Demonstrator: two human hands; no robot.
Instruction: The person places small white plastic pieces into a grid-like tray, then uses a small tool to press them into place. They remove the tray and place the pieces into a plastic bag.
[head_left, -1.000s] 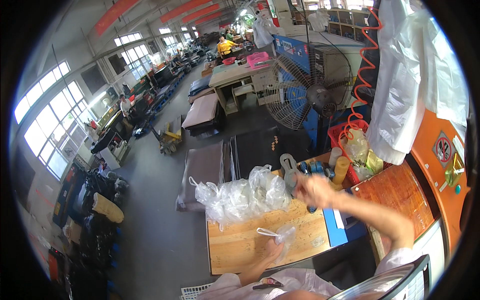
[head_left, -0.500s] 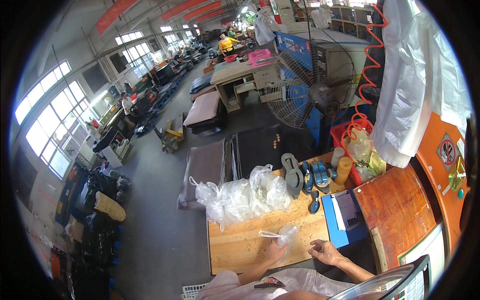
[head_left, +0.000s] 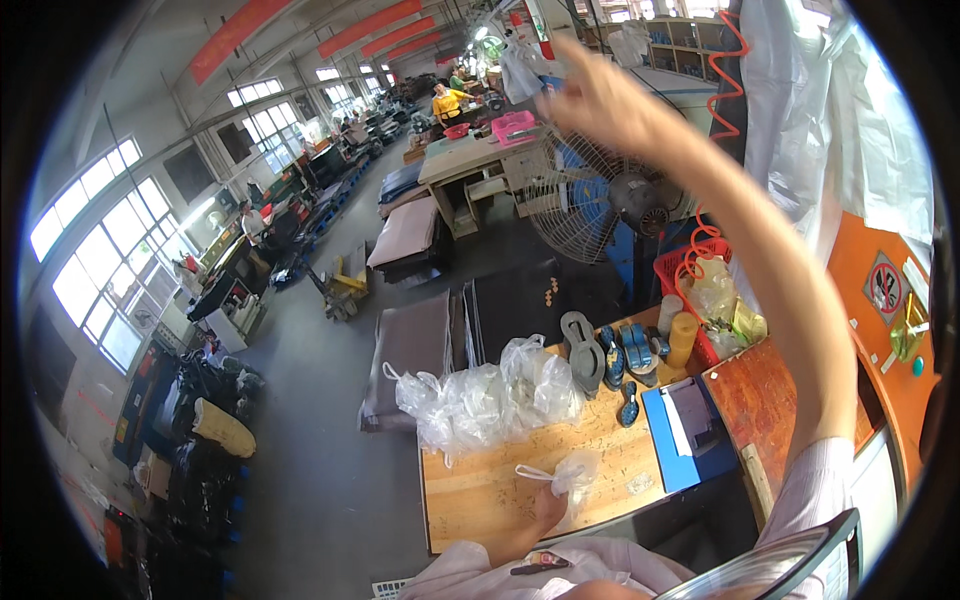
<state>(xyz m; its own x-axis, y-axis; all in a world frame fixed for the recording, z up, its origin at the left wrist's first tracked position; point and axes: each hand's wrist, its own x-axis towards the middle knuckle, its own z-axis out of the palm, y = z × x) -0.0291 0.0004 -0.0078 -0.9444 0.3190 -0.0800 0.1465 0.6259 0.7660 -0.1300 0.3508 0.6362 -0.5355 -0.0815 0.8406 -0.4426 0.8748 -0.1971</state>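
Note:
My left hand (head_left: 548, 508) is closed on a small clear plastic bag (head_left: 576, 470) low over the front of the wooden table (head_left: 475, 490). The bag's twisted white end sticks out to the left. High up in front of the fan, my right hand (head_left: 600, 100) is raised at the end of a stretched arm. Motion smears its fingers, so I cannot see whether they hold anything. A small clear piece (head_left: 640, 484) lies on the table to the right of the bag. Behind it sit several filled clear plastic bags (head_left: 480, 400) in a row.
Grey and blue shoe soles (head_left: 585, 350) stand at the table's back right, by a yellow-brown cylinder (head_left: 682, 340) and a red basket (head_left: 710, 345) of bags. A blue folder (head_left: 668, 440) lies at the right edge. Behind stands a large fan (head_left: 600, 195); a red coiled hose (head_left: 735, 80) hangs nearby.
My right hand has swung up from the table to high in front of the fan. The small clear piece now shows where it was. My left hand still holds the bag.

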